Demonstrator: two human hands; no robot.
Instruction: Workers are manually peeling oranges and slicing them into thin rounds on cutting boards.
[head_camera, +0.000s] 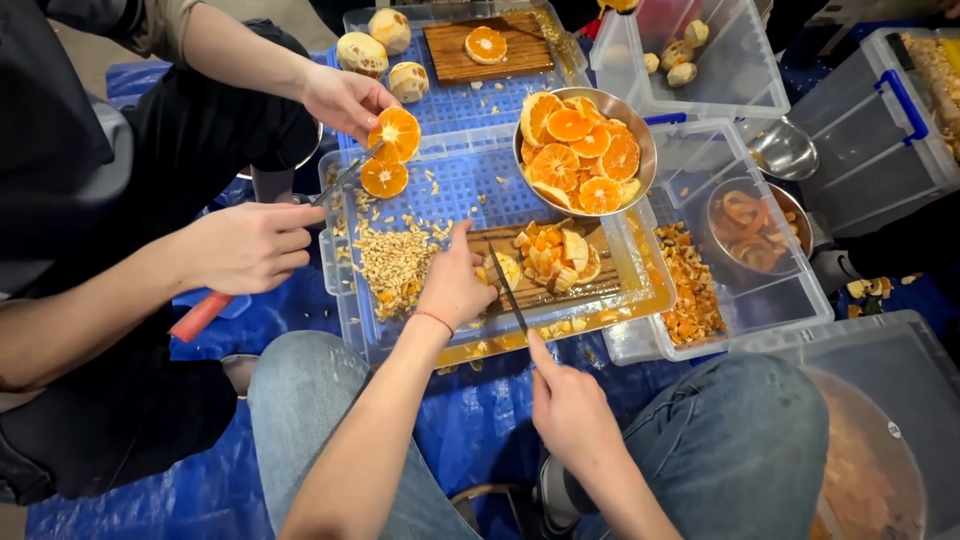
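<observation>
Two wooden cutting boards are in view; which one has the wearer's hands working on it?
The near wooden board, piled with chopped orange pieces, under the left hand. The far board holds just one orange half.

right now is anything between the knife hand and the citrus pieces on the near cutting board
Nothing visible is in the way. The right hand holds a knife whose blade already lies on the wooden cutting board, beside the chopped citrus pieces. The left hand rests on the board's left end, its fingers against a piece of fruit.

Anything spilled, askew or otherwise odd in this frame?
Yes. Orange seeds lie scattered loose across the blue tray lid, not gathered in a container. Juice pools along that lid's near edge, and peel scraps lie on the blue tarp.
</observation>
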